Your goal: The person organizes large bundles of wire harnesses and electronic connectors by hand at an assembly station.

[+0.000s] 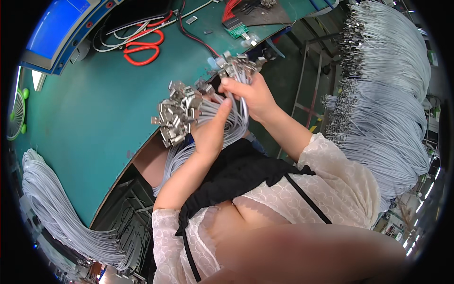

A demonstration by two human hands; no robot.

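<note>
My left hand (211, 130) is wrapped round a thick bundle of grey cables (182, 158). A dense cluster of silver metal connectors (177, 113) sticks out past its fingers, over the edge of the green table. My right hand (253, 96) grips a smaller bunch of the same cables, whose metal connector ends (239, 65) point up and away from me. Between the two hands the cables loop down in front of my body. The bundle's lower part hangs past my left forearm, and some fingers of both hands are hidden behind the cables.
Red-handled scissors (144, 47) lie on the green tabletop (90, 123) near a blue-screened device (56, 31). A green circuit board (235, 28) with red wires sits at the far edge. Large cable heaps hang at right (383, 109) and lower left (61, 213). A small green fan (18, 113) stands far left.
</note>
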